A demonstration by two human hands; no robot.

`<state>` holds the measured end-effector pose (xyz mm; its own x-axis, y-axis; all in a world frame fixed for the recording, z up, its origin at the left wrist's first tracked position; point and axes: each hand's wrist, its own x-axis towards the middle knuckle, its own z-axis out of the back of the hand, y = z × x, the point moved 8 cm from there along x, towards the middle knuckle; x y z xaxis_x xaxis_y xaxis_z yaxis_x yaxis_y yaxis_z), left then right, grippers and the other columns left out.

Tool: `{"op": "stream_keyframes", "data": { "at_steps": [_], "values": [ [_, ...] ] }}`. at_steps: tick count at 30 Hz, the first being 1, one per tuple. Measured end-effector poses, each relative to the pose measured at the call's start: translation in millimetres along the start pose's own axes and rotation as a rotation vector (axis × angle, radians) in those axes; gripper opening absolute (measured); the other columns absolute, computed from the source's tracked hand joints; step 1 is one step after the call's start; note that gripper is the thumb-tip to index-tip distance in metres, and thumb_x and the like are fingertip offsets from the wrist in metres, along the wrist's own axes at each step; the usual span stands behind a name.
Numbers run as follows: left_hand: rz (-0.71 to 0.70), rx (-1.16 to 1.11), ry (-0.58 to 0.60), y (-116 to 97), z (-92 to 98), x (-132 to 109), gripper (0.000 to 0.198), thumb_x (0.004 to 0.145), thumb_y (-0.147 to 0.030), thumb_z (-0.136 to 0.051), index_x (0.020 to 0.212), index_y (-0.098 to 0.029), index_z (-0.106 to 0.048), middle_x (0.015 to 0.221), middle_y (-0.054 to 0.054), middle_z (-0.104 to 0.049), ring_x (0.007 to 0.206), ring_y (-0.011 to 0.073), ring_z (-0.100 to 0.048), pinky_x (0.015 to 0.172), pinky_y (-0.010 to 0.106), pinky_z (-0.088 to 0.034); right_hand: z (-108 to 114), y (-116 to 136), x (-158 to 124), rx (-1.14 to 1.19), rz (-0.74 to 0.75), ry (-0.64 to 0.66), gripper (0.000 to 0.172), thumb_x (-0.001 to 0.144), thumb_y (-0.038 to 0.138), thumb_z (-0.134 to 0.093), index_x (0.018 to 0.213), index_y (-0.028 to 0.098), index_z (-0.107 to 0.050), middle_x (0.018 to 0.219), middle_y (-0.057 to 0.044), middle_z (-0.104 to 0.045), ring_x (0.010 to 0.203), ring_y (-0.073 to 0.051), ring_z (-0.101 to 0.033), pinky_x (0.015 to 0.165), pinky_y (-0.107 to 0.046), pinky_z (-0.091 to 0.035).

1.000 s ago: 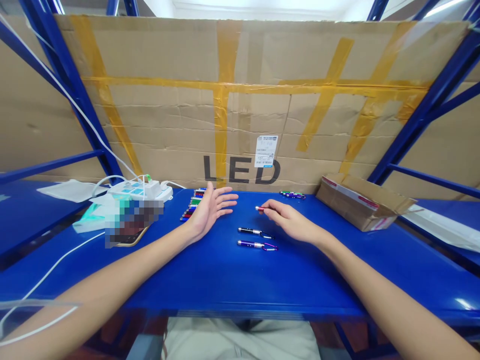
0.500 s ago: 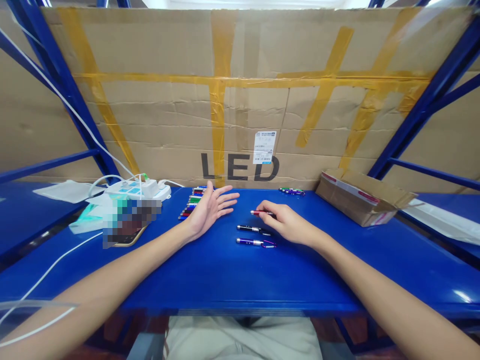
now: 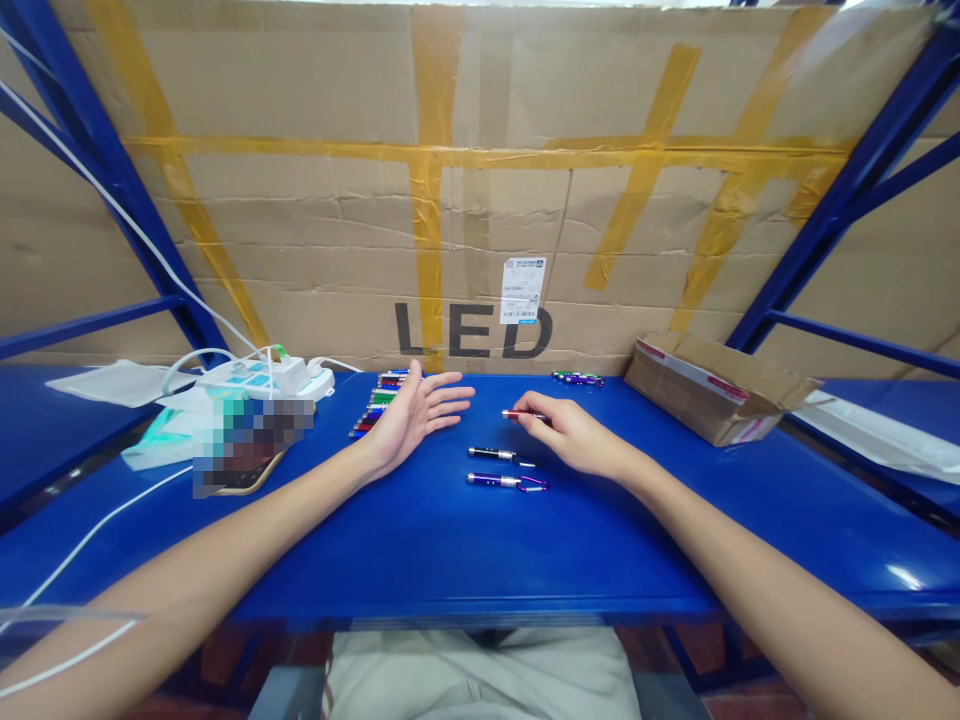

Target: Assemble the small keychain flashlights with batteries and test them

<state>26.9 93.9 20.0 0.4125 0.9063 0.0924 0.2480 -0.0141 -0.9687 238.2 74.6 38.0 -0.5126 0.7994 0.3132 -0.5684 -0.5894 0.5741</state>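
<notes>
My left hand (image 3: 416, 415) rests on its edge on the blue shelf top (image 3: 480, 540), palm turned right, fingers stretched out and holding nothing. Just left of it lies a row of several coloured pen lights (image 3: 377, 402). My right hand (image 3: 564, 431) pinches a red pen light (image 3: 514, 414) near its tail, its tip pointing left just above the surface. In front of that hand lie a black pen light (image 3: 499, 456) and a purple pen light (image 3: 506, 482), side by side.
An open cardboard box (image 3: 712, 387) sits at the right rear. A few more pen lights (image 3: 577, 378) lie by the taped cardboard wall (image 3: 480, 200). A white power strip (image 3: 262, 378), cables and a phone (image 3: 244, 470) occupy the left.
My right hand drew the red pen light slightly nearer to me and then back a little. The left hand stayed open in place. The view tilted down slightly.
</notes>
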Motion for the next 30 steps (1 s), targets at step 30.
{"op": "stream_keyframes", "data": {
  "at_steps": [30],
  "values": [
    [-0.007,0.026,-0.017,1.0,1.7,1.9,0.082,0.103,-0.084,-0.037,0.145,-0.018,-0.063,0.149,0.020,-0.068,0.140,0.0364,-0.062,0.118,0.051,-0.048,3.7,-5.7,0.9,0.088,-0.015,0.017,0.034,0.108,0.047,-0.053,0.110,0.020,-0.073,0.115,-0.008,-0.080,0.103,-0.027,-0.072,0.094,-0.040,-0.054]
  ]
}}
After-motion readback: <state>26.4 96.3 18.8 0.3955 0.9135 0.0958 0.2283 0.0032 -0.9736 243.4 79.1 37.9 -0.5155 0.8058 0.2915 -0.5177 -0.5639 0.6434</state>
